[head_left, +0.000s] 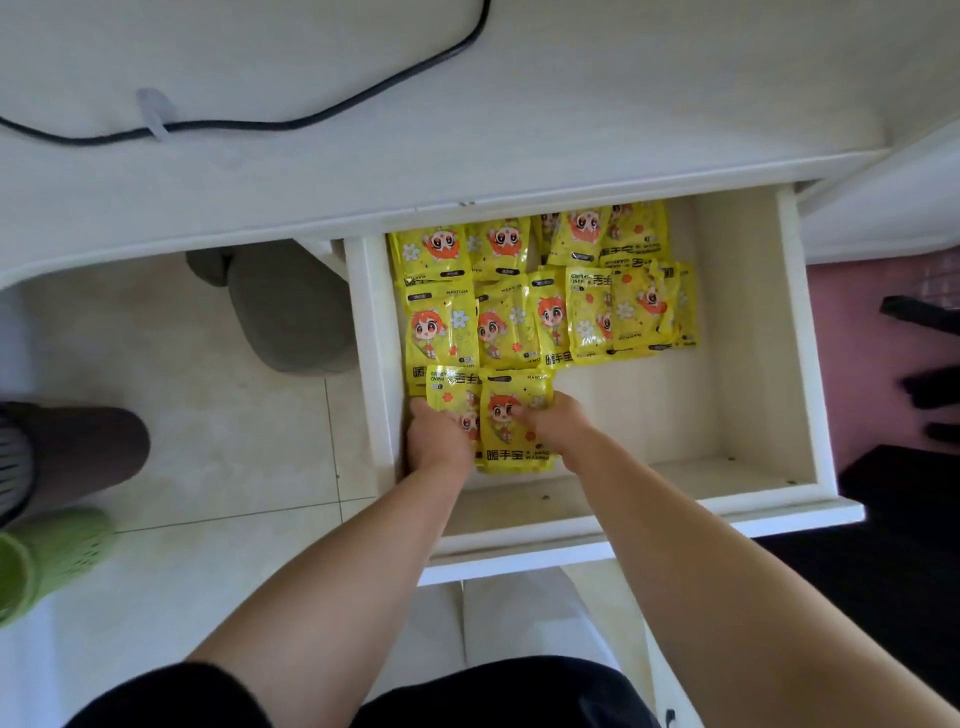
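An open white drawer (753, 395) holds several yellow hand-warmer packets (545, 301) with a red-haired cartoon figure, laid in overlapping rows along its back and left. Both my hands reach into the drawer's front left corner. My left hand (436, 439) grips the left packet (449, 387) of the nearest pair against the drawer's left wall. My right hand (556, 421) holds the right packet (511, 415), fingers curled over its right edge. The two packets overlap between my hands.
The drawer's right half shows bare white bottom. A white desk top (467, 104) with a black cable (311, 122) lies above. A grey stool (291, 312) stands left on the tiled floor, with a brown boot (88, 447) and green shoe (47, 556).
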